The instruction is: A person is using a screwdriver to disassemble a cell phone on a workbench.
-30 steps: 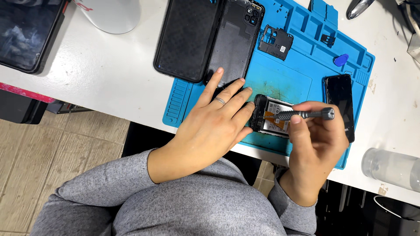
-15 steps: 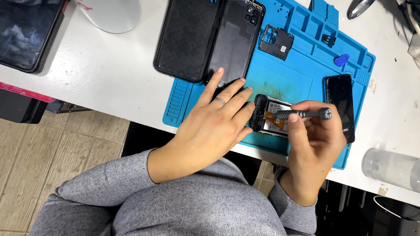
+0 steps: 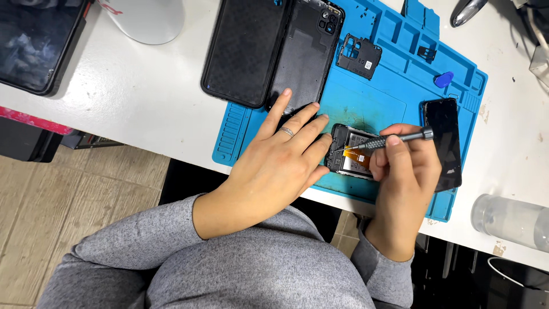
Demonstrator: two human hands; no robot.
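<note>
Fingers of the left hand (image 3: 274, 171) press flat on the opened phone (image 3: 351, 154), steadying it on the blue repair mat (image 3: 394, 97). At three o'clock, the right hand (image 3: 403, 177) pinches a grey screwdriver (image 3: 394, 139), tip on the phone's innards. At twelve o'clock lie two black back covers (image 3: 274, 51).

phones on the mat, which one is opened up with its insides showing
The small phone between the two hands, under the screwdriver tip. The dark phone to its right lies closed, and nothing touches it.

Blue mat (image 3: 394, 97), black phone backs (image 3: 246, 51), grey screwdriver (image 3: 400, 139), grey sleeves (image 3: 137, 240), white table (image 3: 143, 109).
</note>
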